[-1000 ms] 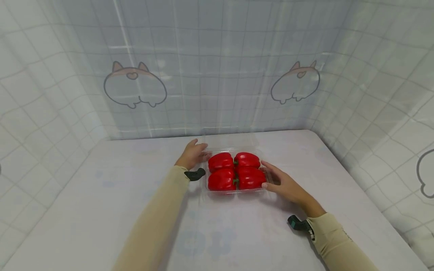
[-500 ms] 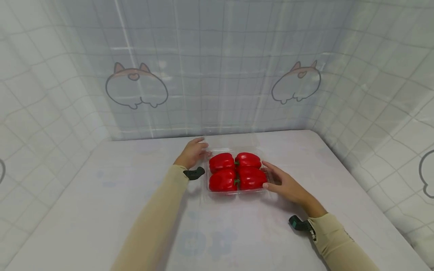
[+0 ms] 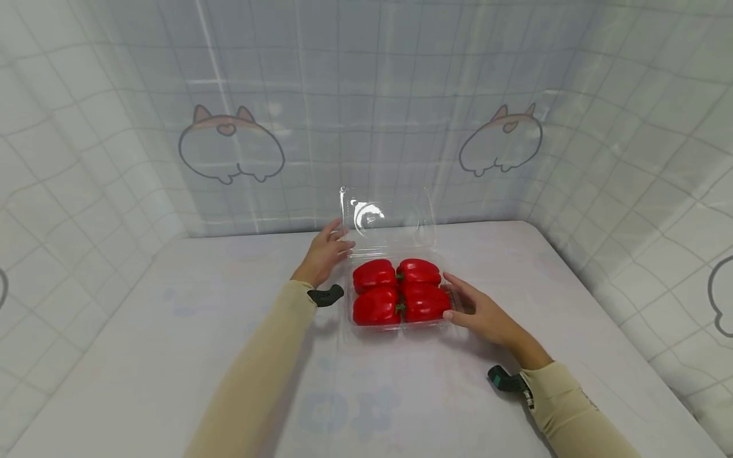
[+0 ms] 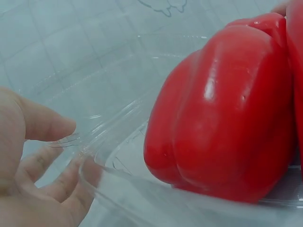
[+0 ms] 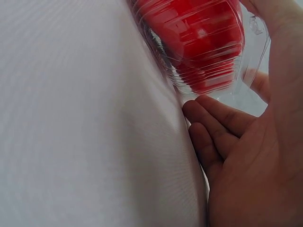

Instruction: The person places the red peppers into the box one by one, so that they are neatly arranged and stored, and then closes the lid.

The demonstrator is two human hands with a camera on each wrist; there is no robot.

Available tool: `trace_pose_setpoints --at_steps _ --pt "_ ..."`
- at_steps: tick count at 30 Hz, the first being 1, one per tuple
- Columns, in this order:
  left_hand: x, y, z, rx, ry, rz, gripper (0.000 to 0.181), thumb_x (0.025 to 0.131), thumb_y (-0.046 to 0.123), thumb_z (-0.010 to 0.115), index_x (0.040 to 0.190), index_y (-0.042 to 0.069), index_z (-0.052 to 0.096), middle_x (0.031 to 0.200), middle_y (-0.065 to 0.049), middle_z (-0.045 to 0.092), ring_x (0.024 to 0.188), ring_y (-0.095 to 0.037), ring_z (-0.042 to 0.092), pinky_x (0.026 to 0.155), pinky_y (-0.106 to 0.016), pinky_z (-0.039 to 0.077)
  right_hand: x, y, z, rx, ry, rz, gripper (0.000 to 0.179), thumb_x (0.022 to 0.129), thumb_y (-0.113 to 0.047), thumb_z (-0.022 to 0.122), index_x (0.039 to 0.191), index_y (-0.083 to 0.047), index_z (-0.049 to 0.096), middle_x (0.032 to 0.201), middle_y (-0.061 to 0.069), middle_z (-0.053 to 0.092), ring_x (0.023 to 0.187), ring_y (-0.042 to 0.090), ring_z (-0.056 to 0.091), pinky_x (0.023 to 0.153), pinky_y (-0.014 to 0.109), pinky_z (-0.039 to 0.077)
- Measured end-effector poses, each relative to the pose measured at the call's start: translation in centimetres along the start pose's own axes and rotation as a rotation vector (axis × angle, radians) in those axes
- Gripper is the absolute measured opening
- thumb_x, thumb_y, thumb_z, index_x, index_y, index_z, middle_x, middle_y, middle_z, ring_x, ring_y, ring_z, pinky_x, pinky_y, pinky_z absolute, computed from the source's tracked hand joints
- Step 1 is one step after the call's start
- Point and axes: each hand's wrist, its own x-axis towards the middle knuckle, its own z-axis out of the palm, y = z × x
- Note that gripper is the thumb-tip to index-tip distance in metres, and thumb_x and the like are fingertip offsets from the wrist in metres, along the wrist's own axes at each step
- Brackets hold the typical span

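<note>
Several red bell peppers (image 3: 375,305) sit in the clear plastic clamshell box (image 3: 348,299) on the table. The box's lid (image 3: 401,216) stands tilted up behind them, its hinge along the far side. My left hand (image 3: 322,256) is at the back left corner, fingers spread behind the lid's left edge. In the left wrist view the thumb (image 4: 49,124) lies at the plastic flange and other fingers show through it. My right hand (image 3: 483,315) holds the box's right end, thumb at the front corner and index finger farther back; its lower fingers (image 5: 215,125) reach under that end wall.
A white patterned cloth covers the table (image 3: 229,356). Close behind the lid hangs a white grid-patterned curtain (image 3: 321,127), and similar curtains (image 3: 658,159) flank both sides. A dark device (image 3: 326,296) is on each wrist.
The lid has swung up from lying back nearly flat to standing tilted, and my left fingers have risen a little with it. My right hand, the box and the peppers have stayed in place.
</note>
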Motion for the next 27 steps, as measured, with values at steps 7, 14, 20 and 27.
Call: trace_pose_setpoints --at_steps 7,14,20,27 --pt "-0.1 0.8 0.1 0.05 0.025 0.038 0.075 0.097 -0.002 0.061 0.158 0.03 0.031 0.153 -0.01 0.044 0.125 -0.027 0.058 0.103 -0.038 0.048 0.0 -0.1 0.2 -0.025 0.01 0.006 0.088 0.089 -0.04 0.075 0.16 -0.022 0.026 0.154 0.014 0.042 0.141 0.037 0.04 0.107 0.054 0.041" --pt "-0.6 2.1 0.1 0.063 -0.017 0.068 0.067 0.1 0.003 0.057 0.157 0.03 0.033 0.149 -0.009 0.047 0.13 -0.027 0.053 0.11 -0.042 0.041 0.3 0.0 0.2 -0.057 0.025 -0.008 0.088 0.088 -0.04 0.076 0.159 -0.021 0.028 0.151 0.014 0.046 0.138 0.037 0.043 0.103 0.052 0.045" --pt "-0.8 2.6 0.1 -0.014 -0.017 0.041 0.058 0.102 0.011 0.049 0.157 0.026 0.036 0.149 -0.008 0.048 0.133 -0.028 0.049 0.112 -0.044 0.038 0.3 0.0 0.2 -0.052 0.025 -0.003 0.088 0.088 -0.041 0.076 0.159 -0.021 0.028 0.151 0.014 0.045 0.138 0.037 0.043 0.104 0.053 0.044" --pt "-1.3 3.1 0.0 -0.115 -0.003 0.032 0.05 0.104 0.034 0.046 0.151 0.017 0.044 0.145 -0.015 0.052 0.136 -0.033 0.045 0.113 -0.046 0.034 0.3 0.3 0.1 -0.05 0.023 -0.007 0.086 0.089 -0.04 0.075 0.159 -0.023 0.029 0.15 0.013 0.047 0.136 0.036 0.045 0.104 0.054 0.044"
